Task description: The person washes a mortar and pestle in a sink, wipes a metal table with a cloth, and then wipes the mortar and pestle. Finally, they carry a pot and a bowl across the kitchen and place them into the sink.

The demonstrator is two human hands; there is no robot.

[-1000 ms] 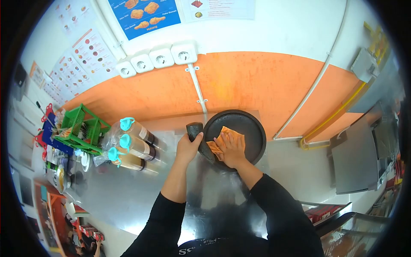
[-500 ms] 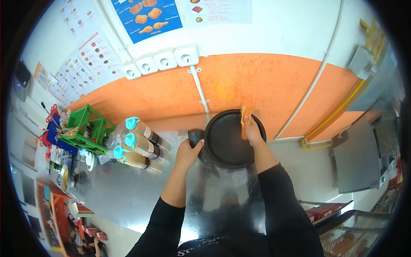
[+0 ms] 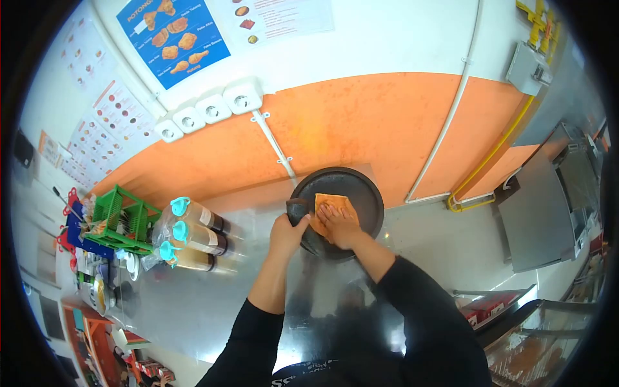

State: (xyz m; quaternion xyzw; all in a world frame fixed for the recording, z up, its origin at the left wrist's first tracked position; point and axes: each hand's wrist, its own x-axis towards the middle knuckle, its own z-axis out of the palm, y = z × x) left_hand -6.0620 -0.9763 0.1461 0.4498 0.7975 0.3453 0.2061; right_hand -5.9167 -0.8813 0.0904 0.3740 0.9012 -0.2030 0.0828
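Note:
A wide, round, dark stone mortar [image 3: 369,197] stands on the metal table near the wall. My left hand [image 3: 285,236] is closed around a dark stone pestle [image 3: 296,210] at the mortar's left rim; the pestle's lower end is partly hidden behind the hand. An orange cloth [image 3: 347,205] lies spread over the mortar's inner surface. On top of it rests my right hand [image 3: 343,229], flat with fingers apart, pressing the cloth against the stone.
Left of the hands, several bottles with turquoise caps [image 3: 209,238] stand beside a green plastic basket [image 3: 122,216]. Behind the metal table [image 3: 193,309] rises an orange and white wall [image 3: 361,129] with sockets [image 3: 213,108]. A yellow pipe [image 3: 493,158] runs along the right.
My right hand has moved from the mortar's right rim to its middle, and the folded cloth is now spread flat under it. The pestle stays in my left hand; the view has shifted.

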